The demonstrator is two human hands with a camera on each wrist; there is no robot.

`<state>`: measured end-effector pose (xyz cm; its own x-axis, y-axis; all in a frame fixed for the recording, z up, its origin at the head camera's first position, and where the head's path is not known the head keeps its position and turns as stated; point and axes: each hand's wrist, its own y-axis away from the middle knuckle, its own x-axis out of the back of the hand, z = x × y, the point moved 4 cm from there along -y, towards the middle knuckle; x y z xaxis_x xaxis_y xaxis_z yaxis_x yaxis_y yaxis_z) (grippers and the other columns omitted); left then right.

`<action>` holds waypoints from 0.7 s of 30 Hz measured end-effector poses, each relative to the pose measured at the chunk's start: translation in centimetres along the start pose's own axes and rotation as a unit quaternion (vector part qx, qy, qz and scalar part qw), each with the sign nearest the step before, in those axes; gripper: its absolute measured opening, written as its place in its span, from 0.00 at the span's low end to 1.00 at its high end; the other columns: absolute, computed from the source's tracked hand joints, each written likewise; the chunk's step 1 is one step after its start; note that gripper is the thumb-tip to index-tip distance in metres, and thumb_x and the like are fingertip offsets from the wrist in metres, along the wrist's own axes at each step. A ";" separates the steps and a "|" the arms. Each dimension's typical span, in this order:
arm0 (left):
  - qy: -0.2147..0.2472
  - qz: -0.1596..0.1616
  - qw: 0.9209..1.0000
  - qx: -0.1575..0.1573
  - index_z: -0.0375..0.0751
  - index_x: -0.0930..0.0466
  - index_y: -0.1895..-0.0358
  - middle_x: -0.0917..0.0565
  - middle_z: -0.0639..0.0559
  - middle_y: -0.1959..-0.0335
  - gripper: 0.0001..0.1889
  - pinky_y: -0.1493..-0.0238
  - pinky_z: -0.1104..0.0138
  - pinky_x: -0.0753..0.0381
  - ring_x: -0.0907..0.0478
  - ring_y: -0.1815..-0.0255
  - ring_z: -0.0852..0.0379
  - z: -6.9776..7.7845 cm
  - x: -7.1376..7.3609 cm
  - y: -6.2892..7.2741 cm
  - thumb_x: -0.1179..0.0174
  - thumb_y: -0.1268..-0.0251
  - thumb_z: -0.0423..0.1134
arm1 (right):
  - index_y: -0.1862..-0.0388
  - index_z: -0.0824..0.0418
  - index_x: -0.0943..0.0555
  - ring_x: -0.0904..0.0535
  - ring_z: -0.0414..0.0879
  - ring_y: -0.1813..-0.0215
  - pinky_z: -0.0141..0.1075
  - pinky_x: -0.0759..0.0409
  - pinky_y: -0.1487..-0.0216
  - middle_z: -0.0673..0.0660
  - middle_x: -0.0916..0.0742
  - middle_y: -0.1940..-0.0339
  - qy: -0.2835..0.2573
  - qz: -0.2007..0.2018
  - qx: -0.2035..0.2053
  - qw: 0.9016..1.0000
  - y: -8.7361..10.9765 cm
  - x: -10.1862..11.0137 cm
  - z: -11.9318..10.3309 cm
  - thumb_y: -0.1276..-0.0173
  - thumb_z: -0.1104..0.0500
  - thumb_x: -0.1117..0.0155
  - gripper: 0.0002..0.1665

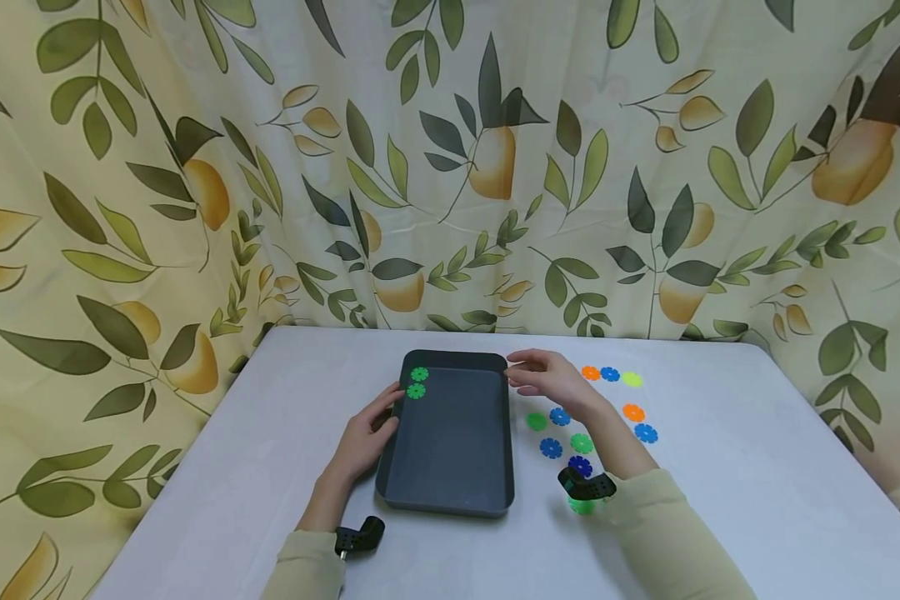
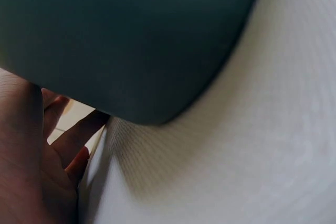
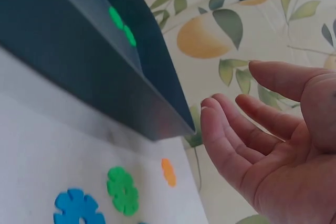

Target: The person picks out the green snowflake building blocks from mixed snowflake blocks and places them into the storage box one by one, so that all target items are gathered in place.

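A dark grey rectangular tray (image 1: 450,442) lies on the table, its long side pointing away from me. Inside, near its far left corner, are two green flower-shaped discs (image 1: 417,382). My left hand (image 1: 363,437) touches the tray's left side from outside, fingers extended; in the left wrist view the tray (image 2: 131,40) hides some fingertips. By the far right corner is my right hand (image 1: 555,383), its fingers loosely bent. The right wrist view shows this hand (image 3: 273,140) holding nothing, apart from the tray wall.
Right of the tray lie several loose flower discs: blue (image 1: 551,448), green (image 1: 536,422), orange (image 1: 633,412) and a yellow-green one (image 1: 632,379). One green disc (image 1: 581,506) is partly under the right wrist camera (image 1: 587,483). A leaf-and-fruit patterned curtain (image 1: 450,167) hangs behind the white table (image 1: 217,500).
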<state>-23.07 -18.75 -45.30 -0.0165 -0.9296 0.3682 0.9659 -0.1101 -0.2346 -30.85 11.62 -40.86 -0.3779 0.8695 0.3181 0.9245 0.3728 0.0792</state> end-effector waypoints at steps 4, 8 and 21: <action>-0.001 0.008 1.000 0.001 0.30 0.26 0.33 0.32 0.42 0.25 0.22 0.28 0.50 0.35 0.36 0.26 0.44 -2.1 -0.3 -0.6 0.47 0.29 0.23 | 0.30 0.72 0.31 0.20 0.64 0.42 0.45 0.17 0.43 0.71 0.19 0.40 0.009 0.002 -0.010 1.000 0.3 0.3 0.4 0.24 0.56 0.38 0.31; -0.001 0.009 1.000 -0.003 0.33 0.25 0.33 0.32 0.45 0.25 0.22 0.28 0.51 0.34 0.35 0.26 0.46 -3.6 -0.4 -1.0 0.46 0.29 0.25 | 0.30 0.73 0.31 0.21 0.65 0.41 0.45 0.17 0.43 0.71 0.19 0.40 0.018 -0.003 -0.019 1.000 0.4 0.5 1.0 0.24 0.57 0.39 0.31; -0.008 -0.005 1.000 0.009 0.39 0.24 0.31 0.32 0.55 0.25 0.23 0.28 0.56 0.34 0.36 0.25 0.52 -4.3 -0.4 -1.2 0.46 0.28 0.29 | 0.32 0.71 0.27 0.18 0.56 0.50 0.46 0.17 0.45 0.63 0.15 0.47 0.070 -0.012 -0.064 0.995 0.8 1.3 3.4 0.28 0.56 0.35 0.30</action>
<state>-25.33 -19.79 -48.98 -0.0215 -0.9232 0.3838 0.9702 -0.1120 -0.2150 -30.83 14.19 -43.62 -0.3969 0.8036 0.4435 0.9177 0.3398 0.2056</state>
